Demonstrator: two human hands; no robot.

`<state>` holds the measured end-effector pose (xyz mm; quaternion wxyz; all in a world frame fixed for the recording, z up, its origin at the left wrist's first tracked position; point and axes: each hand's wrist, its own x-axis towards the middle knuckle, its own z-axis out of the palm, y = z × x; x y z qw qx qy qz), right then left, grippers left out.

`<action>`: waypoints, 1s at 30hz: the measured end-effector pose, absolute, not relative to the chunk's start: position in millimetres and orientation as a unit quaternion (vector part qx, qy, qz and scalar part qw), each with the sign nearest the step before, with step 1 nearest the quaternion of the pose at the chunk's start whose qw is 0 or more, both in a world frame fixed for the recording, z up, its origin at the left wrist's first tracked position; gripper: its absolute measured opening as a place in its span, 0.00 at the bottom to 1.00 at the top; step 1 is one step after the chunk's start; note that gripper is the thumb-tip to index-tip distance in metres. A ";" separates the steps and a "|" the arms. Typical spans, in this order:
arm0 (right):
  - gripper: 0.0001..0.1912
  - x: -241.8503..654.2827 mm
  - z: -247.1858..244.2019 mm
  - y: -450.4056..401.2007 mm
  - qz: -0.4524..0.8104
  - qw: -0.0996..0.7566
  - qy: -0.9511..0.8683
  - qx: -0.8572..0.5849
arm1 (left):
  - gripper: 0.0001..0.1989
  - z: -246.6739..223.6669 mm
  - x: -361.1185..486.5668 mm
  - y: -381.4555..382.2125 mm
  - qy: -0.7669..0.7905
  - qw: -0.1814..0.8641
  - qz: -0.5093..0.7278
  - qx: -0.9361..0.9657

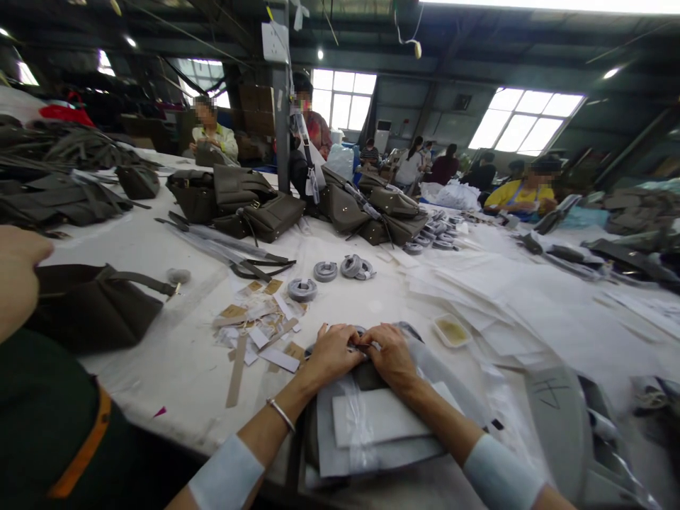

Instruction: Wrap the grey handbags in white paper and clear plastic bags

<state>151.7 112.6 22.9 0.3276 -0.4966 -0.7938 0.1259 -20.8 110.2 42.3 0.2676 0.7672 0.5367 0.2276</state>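
A dark bag lies on the white table in front of me, partly covered by a greyish sheet and a white foam piece with clear plastic over it. My left hand is at the bag's far edge, its fingers pinched. Close against it, my right hand has its thumb and fingers closed at the same spot. What the two hands pinch between them is small and mostly hidden by the fingers. Just left of them lies a scatter of paper tags and cards.
Wrapped coils and long straps lie beyond my hands, before piled dark bags. A small dish sits right. At left, a neighbour's hand is above another bag. A post rises behind.
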 end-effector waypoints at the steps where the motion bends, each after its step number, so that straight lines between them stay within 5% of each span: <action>1: 0.09 150.6 21.6 112.1 0.117 0.331 -0.797 -0.491 | 0.07 40.5 -20.2 113.1 0.544 0.282 0.222 0.758; 6: 0.07 148.4 20.6 112.9 0.168 0.353 -0.767 -0.509 | 0.09 38.6 -19.1 121.0 0.566 0.328 0.207 0.728; 14: 0.04 155.3 42.4 122.5 0.254 0.261 -0.773 -0.519 | 0.08 39.7 -19.4 122.1 0.566 0.364 0.192 0.714; 30: 0.15 160.6 29.7 110.0 0.131 0.208 -0.867 -0.433 | 0.07 35.3 -13.5 115.3 0.571 0.321 0.182 0.734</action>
